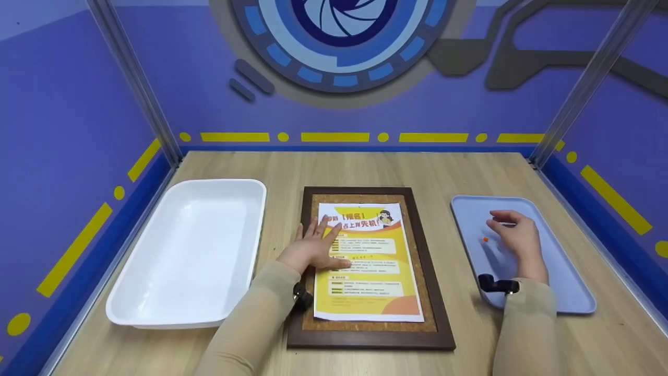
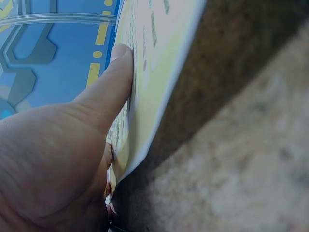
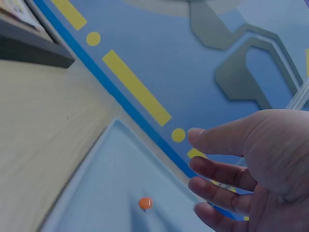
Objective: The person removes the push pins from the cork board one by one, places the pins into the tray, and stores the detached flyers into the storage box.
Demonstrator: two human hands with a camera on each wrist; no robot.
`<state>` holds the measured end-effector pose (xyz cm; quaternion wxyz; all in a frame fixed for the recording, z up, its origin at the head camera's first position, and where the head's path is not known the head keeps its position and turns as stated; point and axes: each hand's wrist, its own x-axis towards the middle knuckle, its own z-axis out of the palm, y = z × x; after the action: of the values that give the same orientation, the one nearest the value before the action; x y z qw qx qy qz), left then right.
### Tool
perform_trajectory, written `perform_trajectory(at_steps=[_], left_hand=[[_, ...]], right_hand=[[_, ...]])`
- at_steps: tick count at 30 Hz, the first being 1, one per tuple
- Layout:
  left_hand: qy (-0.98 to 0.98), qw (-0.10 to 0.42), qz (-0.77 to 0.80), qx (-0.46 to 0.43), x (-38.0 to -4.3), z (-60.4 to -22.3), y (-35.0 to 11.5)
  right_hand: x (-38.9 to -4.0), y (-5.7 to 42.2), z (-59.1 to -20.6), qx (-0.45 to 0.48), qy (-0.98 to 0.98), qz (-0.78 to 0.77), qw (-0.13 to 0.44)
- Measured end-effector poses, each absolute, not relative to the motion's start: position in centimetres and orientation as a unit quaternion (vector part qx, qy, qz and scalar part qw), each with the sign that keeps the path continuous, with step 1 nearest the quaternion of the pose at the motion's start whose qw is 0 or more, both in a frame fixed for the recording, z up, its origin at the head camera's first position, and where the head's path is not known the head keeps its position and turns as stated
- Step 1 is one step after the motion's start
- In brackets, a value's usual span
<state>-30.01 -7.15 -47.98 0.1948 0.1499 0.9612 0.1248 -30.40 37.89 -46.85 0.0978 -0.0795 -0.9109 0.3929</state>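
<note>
A yellow and white printed poster [image 1: 365, 303] lies on a cork board [image 1: 425, 313] with a dark brown frame. My left hand [image 1: 313, 250] rests on the poster's left side with fingers spread, pressing it to the cork. In the left wrist view, the thumb [image 2: 113, 82] lies along the paper and the sheet's near edge [image 2: 159, 125] lifts off the cork. Over the pale blue tray [image 1: 569, 303], my right hand [image 1: 519, 240] hovers with fingers loosely bent and nothing between them. Just left of it in the tray is a small orange piece [image 3: 145, 203], too small to name surely.
A deep white basin [image 1: 182, 250] stands on the left of the wooden table [image 1: 355, 169]. Blue printed panels [image 1: 344, 117] with metal corner posts [image 1: 579, 89] wall in the back and both sides. A gap of bare wood separates the frame from the tray.
</note>
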Motion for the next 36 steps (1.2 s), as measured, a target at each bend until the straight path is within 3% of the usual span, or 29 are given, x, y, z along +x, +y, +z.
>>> perform_trajectory(at_steps=[7,15,19,26,36], left_hand=[[0.96,0.192,0.132,0.155,-30.0,-47.9,-7.2],[0.959,0.197,0.131,0.155,-30.0,-47.8,-7.2],[0.96,0.196,0.132,0.153,-29.9,-47.8,-7.2],[0.961,0.199,0.128,0.146,-30.0,-47.7,-7.0],[0.96,0.194,0.132,0.15,-30.0,-47.7,-7.1]], right_hand=[[-31.1,35.5,-46.0,-0.041,-0.88,0.471,0.049],[-31.8,32.0,-46.0,-0.029,-0.802,0.585,-0.119],[-32.2,30.3,-46.8,-0.032,-0.789,0.592,-0.163],[-32.6,27.3,-48.0,-0.05,-0.8,0.57,-0.179],[-32.7,25.4,-48.5,-0.042,-0.872,0.47,-0.131]])
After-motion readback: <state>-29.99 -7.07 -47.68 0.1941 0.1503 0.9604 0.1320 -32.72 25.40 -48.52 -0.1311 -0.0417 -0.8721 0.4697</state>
